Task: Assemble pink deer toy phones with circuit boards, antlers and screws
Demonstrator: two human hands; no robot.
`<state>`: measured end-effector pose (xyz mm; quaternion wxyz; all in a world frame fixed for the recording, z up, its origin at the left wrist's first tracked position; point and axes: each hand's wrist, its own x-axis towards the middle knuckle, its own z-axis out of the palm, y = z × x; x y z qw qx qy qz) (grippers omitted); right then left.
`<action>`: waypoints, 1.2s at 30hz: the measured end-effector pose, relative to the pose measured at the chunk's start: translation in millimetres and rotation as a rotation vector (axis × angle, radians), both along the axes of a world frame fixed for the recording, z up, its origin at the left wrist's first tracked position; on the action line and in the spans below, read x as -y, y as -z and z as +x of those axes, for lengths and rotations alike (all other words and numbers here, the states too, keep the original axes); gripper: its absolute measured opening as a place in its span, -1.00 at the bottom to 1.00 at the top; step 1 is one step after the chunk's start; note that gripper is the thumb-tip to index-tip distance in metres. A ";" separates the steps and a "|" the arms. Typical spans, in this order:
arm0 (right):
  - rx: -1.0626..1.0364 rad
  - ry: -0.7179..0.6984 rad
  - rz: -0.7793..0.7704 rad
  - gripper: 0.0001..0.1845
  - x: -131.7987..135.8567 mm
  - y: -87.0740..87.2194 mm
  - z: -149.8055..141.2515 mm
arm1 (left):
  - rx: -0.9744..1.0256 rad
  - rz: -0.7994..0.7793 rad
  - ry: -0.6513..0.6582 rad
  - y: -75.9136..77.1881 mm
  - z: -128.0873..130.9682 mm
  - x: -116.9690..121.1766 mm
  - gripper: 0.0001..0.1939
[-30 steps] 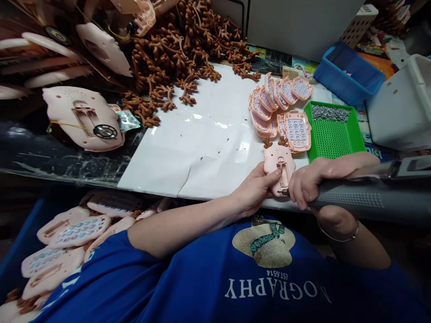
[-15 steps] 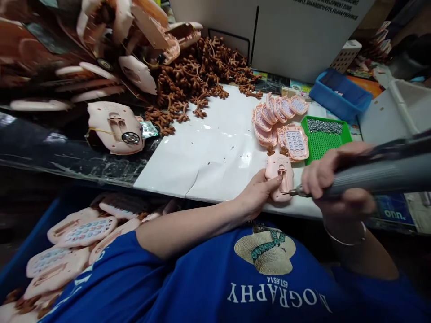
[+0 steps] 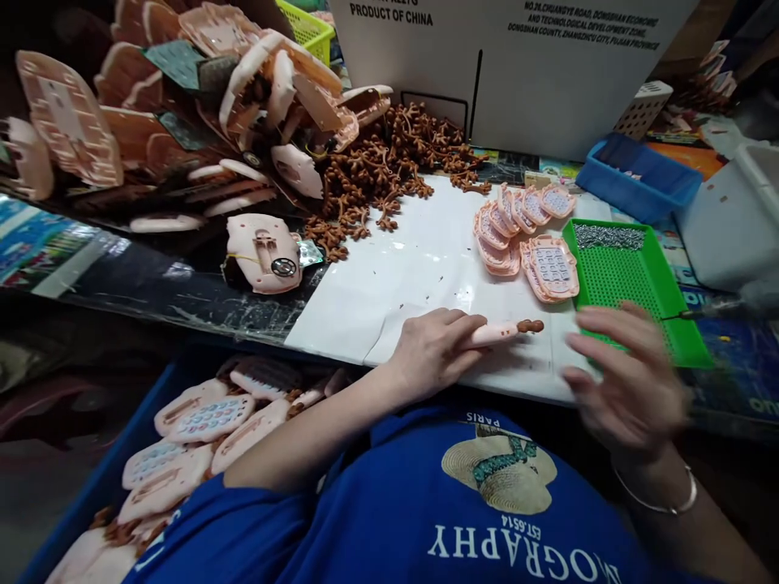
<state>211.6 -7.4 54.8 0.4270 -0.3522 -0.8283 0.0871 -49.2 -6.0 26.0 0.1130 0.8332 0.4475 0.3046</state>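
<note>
My left hand (image 3: 435, 345) is closed around a pink toy phone (image 3: 494, 336) at the front of the white sheet. The toy is tipped on edge, and its brown antlers (image 3: 529, 326) point right. My right hand (image 3: 630, 377) is blurred, fingers apart and holding nothing, right of the toy. Beyond it, an electric screwdriver (image 3: 724, 306) hangs at the right edge with its bit over the green tray (image 3: 633, 280), which has small metal screws (image 3: 608, 237) at its far end. Several pink keypad panels (image 3: 551, 269) lie left of the tray.
Brown antler pieces (image 3: 395, 166) are heaped behind the white sheet (image 3: 419, 235). Pink shells (image 3: 66, 122) pile up at the left, near an opened back shell (image 3: 263, 251) with a speaker. A blue bin (image 3: 97, 495) of toys sits below. A blue box (image 3: 639, 178) and a carton (image 3: 505, 97) stand behind.
My right hand has let go of the electric screwdriver, which is now off to the right. My left hand has turned the toy phone from back-up to edge-on. The view has shifted left.
</note>
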 end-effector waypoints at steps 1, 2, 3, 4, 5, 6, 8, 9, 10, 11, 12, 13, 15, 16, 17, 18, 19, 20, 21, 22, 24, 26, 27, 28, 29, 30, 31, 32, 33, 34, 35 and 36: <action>0.066 -0.027 0.040 -0.59 -1.1 5.7 -10.1 | 0.020 0.008 0.005 3.1 0.8 0.4 -0.75; 0.110 -0.055 0.067 -0.61 -4.0 10.8 -20.1 | 0.050 0.017 0.005 5.8 1.7 1.2 -0.74; 0.149 -0.071 0.064 -0.62 -7.8 15.3 -29.0 | 0.083 0.025 0.002 8.3 2.6 2.3 -0.74; 0.181 -0.090 0.055 -0.64 -11.8 19.0 -36.5 | 0.111 0.029 -0.002 10.5 3.3 3.5 -0.73; 0.198 -0.105 0.044 -0.65 -15.4 22.0 -42.1 | 0.133 0.028 -0.002 12.6 4.1 4.8 -0.73; 0.207 -0.117 0.036 -0.67 -18.3 24.2 -46.0 | 0.152 0.026 0.002 14.7 4.7 6.0 -0.74; 0.203 -0.138 0.040 -0.72 -21.6 26.8 -49.8 | 0.185 0.029 0.012 18.7 6.0 7.4 -0.74; 0.194 -0.144 0.048 -0.74 -22.4 27.3 -50.4 | 0.200 0.040 0.019 20.7 6.6 7.4 -0.74; 0.183 -0.149 0.058 -0.76 -22.8 27.4 -50.7 | 0.212 0.053 0.026 22.5 7.1 7.0 -0.74; 0.171 -0.155 0.067 -0.77 -23.2 27.4 -50.8 | 0.218 0.069 0.034 24.1 7.5 6.4 -0.73; 0.160 -0.160 0.071 -0.78 -23.5 27.4 -50.8 | 0.217 0.083 0.042 25.6 7.8 5.7 -0.73; 0.152 -0.164 0.065 -0.80 -23.9 27.4 -50.6 | 0.209 0.092 0.050 27.0 8.1 5.3 -0.73; 0.122 -0.182 0.013 -0.83 -24.4 28.2 -49.0 | 0.190 0.096 0.044 29.4 8.9 5.7 -0.73; 0.089 -0.187 -0.038 -0.80 -24.6 29.0 -47.2 | 0.191 0.095 0.030 30.4 9.5 6.7 -0.72; 0.045 -0.184 -0.093 -0.75 -24.8 30.0 -44.6 | 0.205 0.090 0.013 31.4 10.1 7.9 -0.71; -0.005 -0.176 -0.144 -0.70 -25.0 31.3 -41.3 | 0.230 0.081 -0.003 32.3 10.7 9.4 -0.70; -0.054 -0.168 -0.187 -0.66 -25.2 32.8 -37.6 | 0.261 0.070 -0.012 33.0 11.3 10.7 -0.69; -0.094 -0.163 -0.219 -0.65 -25.4 34.4 -33.7 | 0.291 0.059 -0.014 33.6 11.7 11.9 -0.69; -0.122 -0.165 -0.241 -0.67 -25.6 36.2 -30.1 | 0.314 0.048 -0.009 33.8 11.9 12.8 -0.69; -0.141 -0.176 -0.251 -0.72 -25.8 38.0 -27.1 | 0.324 0.035 -0.004 33.8 12.0 13.5 -0.69; -0.170 -0.213 -0.260 -0.78 -25.7 41.6 -23.6 | 0.315 0.018 0.002 33.0 11.8 14.2 -0.69; -0.208 -0.230 -0.264 -0.80 -25.0 44.4 -23.9 | 0.301 0.004 -0.001 31.7 11.3 14.6 -0.67; -0.230 -0.231 -0.268 -0.81 -24.5 45.2 -25.1 | 0.300 -0.002 -0.003 31.0 11.1 14.9 -0.67; -0.251 -0.232 -0.272 -0.82 -24.1 45.4 -26.8 | 0.302 -0.004 -0.005 30.5 10.9 15.2 -0.66; -0.266 -0.237 -0.273 -0.82 -23.9 44.9 -28.8 | 0.306 -0.003 -0.006 30.1 10.7 15.6 -0.66; -0.274 -0.238 -0.266 -0.84 -23.9 43.9 -30.7 | 0.309 -0.001 -0.008 30.0 10.8 16.0 -0.67; -0.274 -0.234 -0.250 -0.86 -24.4 42.5 -32.5 | 0.314 0.005 -0.014 30.0 11.0 16.4 -0.68; -0.268 -0.228 -0.225 -0.90 -25.3 41.0 -33.9 | 0.318 0.011 -0.021 30.1 11.4 16.6 -0.68; -0.256 -0.219 -0.203 -0.94 -26.7 39.8 -34.8 | 0.320 0.016 -0.030 30.3 12.0 16.6 -0.69; -0.242 -0.208 -0.190 -0.97 -28.5 39.0 -35.3 | 0.318 0.017 -0.042 30.5 12.7 16.4 -0.69; -0.230 -0.198 -0.191 -0.98 -30.4 38.8 -35.1 | 0.311 0.012 -0.052 30.6 13.3 16.1 -0.69; -0.222 -0.195 -0.203 -0.97 -32.0 39.2 -34.4 | 0.304 0.005 -0.059 30.6 13.6 15.8 -0.69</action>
